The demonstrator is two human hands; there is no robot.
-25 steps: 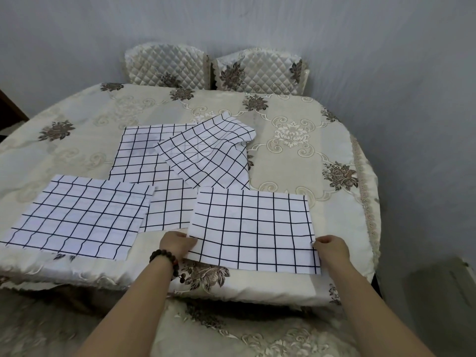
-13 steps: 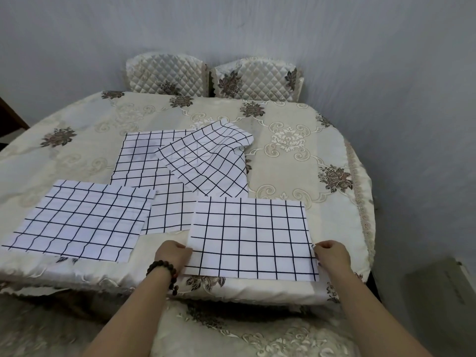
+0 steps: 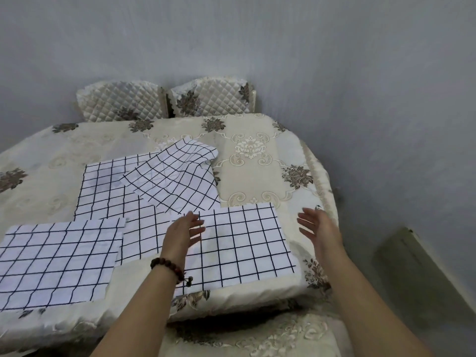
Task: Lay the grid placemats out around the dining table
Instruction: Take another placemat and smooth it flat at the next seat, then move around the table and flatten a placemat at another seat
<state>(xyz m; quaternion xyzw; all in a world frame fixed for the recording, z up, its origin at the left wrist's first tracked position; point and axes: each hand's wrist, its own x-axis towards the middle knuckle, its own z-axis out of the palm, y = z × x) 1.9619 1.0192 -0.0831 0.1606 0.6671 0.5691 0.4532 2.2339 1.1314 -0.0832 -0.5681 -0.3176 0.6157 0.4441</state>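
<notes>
Several white placemats with a black grid lie on the dining table [image 3: 260,176]. One placemat [image 3: 247,243] lies flat at the near right edge. Another placemat [image 3: 56,258] lies flat at the near left. A third placemat [image 3: 108,191] lies in the middle, and a rumpled placemat [image 3: 180,181] rests tilted on top of it. My left hand [image 3: 183,233], with a bead bracelet at the wrist, hovers over the left side of the near right placemat, fingers straight. My right hand [image 3: 319,228] is raised just right of that placemat, fingers spread, holding nothing.
A cream floral cloth covers the table. Two quilted chair backs [image 3: 164,101] stand against the grey wall at the far side. A cushioned seat [image 3: 247,336] sits below the near table edge. The wall runs close along the right side.
Both hands let go of the near right placemat's front corners and lifted forward with fingers spread. The view tilted, so the table sits lower in the frame.
</notes>
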